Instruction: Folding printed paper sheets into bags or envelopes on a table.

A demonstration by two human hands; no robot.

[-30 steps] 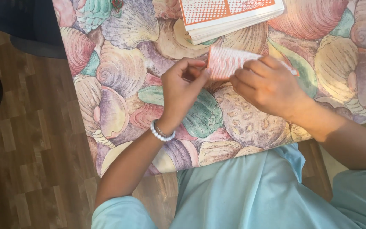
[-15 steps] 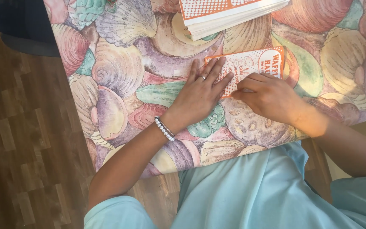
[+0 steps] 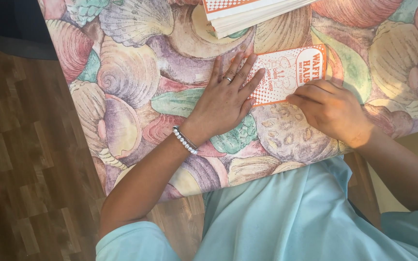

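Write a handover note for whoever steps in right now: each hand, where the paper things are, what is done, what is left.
Left hand: flat, fingers spread, pressing the left end of the orange-and-white paper piece onto the shell-patterned tablecloth.
Right hand: fingers curled, tips on the piece's lower right edge; no closed grip on it.
Stack of similar paper pieces: top edge of the table, beyond the hands.
Done: one piece lies flat on the cloth under both hands.
Left: apparently the pressing or creasing of this piece, then the stack; I cannot tell how far the fold is.
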